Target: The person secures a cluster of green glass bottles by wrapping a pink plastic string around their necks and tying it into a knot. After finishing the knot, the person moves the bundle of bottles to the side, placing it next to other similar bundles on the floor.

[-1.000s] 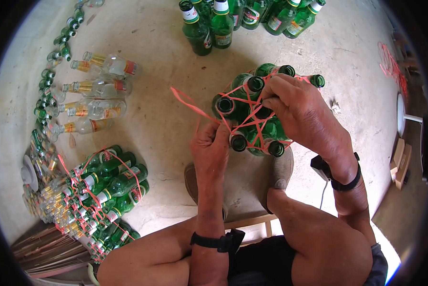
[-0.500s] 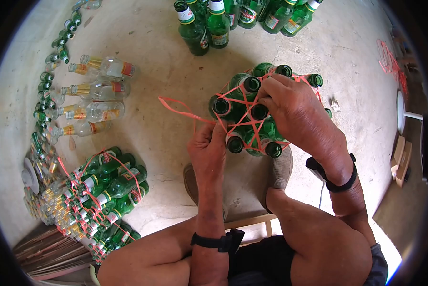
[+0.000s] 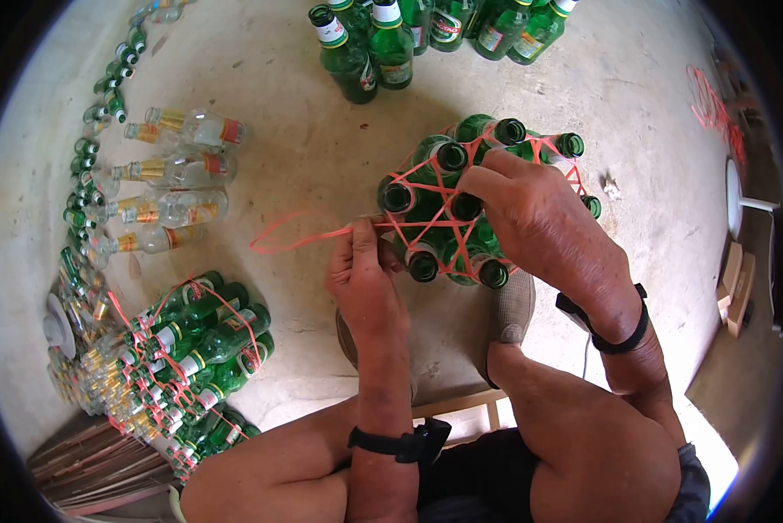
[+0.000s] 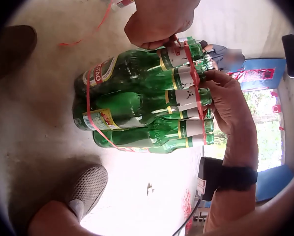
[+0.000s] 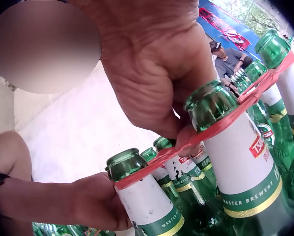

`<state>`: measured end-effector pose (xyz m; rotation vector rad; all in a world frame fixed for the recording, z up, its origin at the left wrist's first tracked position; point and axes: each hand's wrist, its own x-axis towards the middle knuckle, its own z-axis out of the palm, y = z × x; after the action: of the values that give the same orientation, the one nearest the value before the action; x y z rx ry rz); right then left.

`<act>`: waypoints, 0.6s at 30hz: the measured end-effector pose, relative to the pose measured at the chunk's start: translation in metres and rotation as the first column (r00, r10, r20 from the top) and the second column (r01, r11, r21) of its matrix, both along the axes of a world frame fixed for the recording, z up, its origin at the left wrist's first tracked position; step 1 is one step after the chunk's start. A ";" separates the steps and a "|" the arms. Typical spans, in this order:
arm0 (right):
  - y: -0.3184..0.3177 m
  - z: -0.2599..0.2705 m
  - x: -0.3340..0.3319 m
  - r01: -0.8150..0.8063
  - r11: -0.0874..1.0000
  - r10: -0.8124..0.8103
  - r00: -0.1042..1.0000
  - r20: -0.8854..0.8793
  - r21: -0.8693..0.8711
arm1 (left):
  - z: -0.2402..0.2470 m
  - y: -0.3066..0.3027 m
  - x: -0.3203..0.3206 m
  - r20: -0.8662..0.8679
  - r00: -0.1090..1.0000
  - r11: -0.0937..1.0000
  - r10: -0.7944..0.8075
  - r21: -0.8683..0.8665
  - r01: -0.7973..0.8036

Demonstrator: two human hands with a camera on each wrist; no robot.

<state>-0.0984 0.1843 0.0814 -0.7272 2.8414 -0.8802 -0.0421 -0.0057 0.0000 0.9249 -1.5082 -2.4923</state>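
Red plastic twine crisscrosses between the necks of a bundle of green glass beer bottles standing upright on the floor. At the bundle's near left, my left hand pinches the twine between thumb and fingers, and a loose loop trails off to its left. My right hand reaches over the bundle from the right, its curled fingers pinching the twine among the middle necks; its fingertips are partly hidden. In the left wrist view, another band of twine circles the bottles' lower bodies.
More green bottles stand upright at the back. Clear bottles lie on the left floor, beyond tied green bundles at the near left. A heap of red twine lies far right. A shoe stands close by the bundle.
My left hand has drawn left and slightly down, away from the necks, pulling the twine into a straight line. The loose loop has swung lower left. My right hand stays at the middle necks.
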 end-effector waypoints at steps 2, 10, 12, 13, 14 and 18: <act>0.001 0.001 0.004 0.000 1.000 0.000 1.000 -0.003 0.000 | -0.001 -0.003 0.001 -0.019 0.999 0.996 0.035 0.084 -0.033; -0.004 -0.007 0.036 0.089 0.991 -0.095 0.994 -0.053 -0.102 | 0.005 -0.009 -0.005 -0.107 0.993 0.944 0.046 0.330 -0.008; -0.004 -0.005 0.047 0.101 0.985 -0.111 0.992 -0.065 -0.142 | 0.004 -0.012 -0.006 -0.137 0.990 0.918 0.043 0.395 0.015; -0.002 -0.003 0.053 0.098 0.984 -0.107 0.993 -0.056 -0.150 | 0.006 -0.013 -0.006 -0.142 0.988 0.896 0.055 0.443 0.013; -0.001 -0.002 0.057 0.094 0.983 -0.103 0.994 -0.049 -0.159 | 0.007 -0.013 -0.007 -0.146 0.987 0.872 0.068 0.489 0.012; 0.000 -0.005 0.060 -0.073 0.997 0.074 0.991 -0.109 0.020 | 0.014 -0.012 -0.010 -0.151 0.984 0.834 0.097 0.551 0.002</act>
<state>-0.0385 0.1842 0.0766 -0.8986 2.8904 -0.8309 -0.0523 -0.0173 0.0143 0.7535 -0.7008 -2.9321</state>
